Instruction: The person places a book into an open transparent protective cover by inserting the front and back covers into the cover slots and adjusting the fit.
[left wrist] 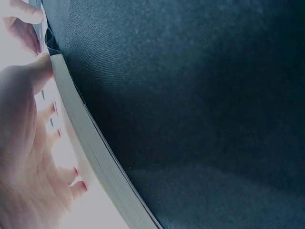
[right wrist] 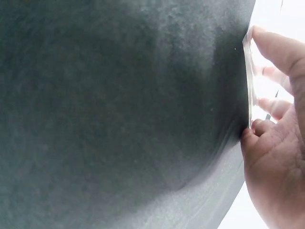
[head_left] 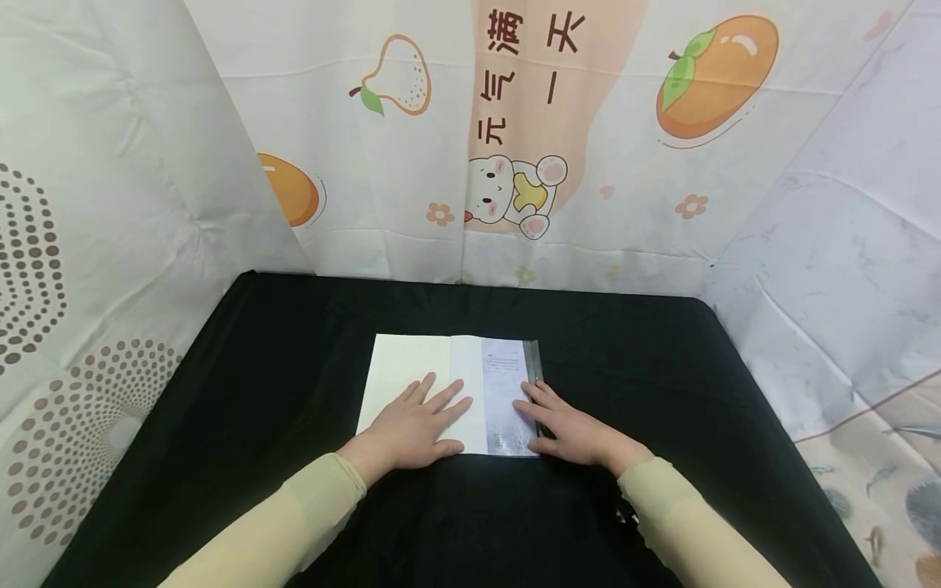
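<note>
An open book (head_left: 400, 359) lies on the black cloth, its blank pale page to the left. On the right spreads a flap (head_left: 503, 425), white shading to pale purple with small print. A greyish see-through strip (head_left: 533, 363), like plastic film, runs along the flap's outer edge. My left hand (head_left: 412, 429) rests with spread fingers over the page and the inner fold. The thick page block (left wrist: 90, 129) shows beside it in the left wrist view. With fairly straight fingers, my right hand (head_left: 577, 429) touches the flap's right edge and the strip; glare washes out the contact in the right wrist view.
Black cloth (head_left: 632, 359) covers the table around the book. Printed white curtains (head_left: 353, 196) hang behind the table and along both sides. Something small and shiny (head_left: 625, 516) shows beside the right sleeve, too unclear to identify.
</note>
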Motion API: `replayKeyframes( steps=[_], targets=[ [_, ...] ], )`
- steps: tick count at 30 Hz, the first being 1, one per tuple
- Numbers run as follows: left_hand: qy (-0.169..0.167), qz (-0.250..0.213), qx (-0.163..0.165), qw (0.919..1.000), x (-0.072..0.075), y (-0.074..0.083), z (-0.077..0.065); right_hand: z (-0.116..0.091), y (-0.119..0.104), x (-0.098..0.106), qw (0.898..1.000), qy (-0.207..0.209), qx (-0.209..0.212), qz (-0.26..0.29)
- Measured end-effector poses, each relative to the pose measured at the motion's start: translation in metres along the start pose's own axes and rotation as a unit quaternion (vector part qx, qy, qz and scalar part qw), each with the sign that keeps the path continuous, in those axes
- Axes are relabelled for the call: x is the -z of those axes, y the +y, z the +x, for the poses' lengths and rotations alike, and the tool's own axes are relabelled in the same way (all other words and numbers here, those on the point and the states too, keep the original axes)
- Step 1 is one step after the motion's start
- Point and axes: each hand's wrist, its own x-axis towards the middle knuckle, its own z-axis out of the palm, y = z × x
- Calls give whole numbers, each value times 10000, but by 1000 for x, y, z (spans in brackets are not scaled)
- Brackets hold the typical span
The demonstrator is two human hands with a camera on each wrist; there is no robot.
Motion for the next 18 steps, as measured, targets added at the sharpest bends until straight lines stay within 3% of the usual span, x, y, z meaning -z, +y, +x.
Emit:
replayKeyframes(
  steps=[8,15,18],
  targets=[
    [32,64,51,10000,1,3,1,1,-6,-3,9983,489,-169,-256],
    [67,-3,107,9999,1,5,2,0,-10,-3,9859,863,-1309,-585],
    [83,-3,126,9999,-1,6,3,-1,-9,-4,9825,892,-1535,-563]
  ],
)
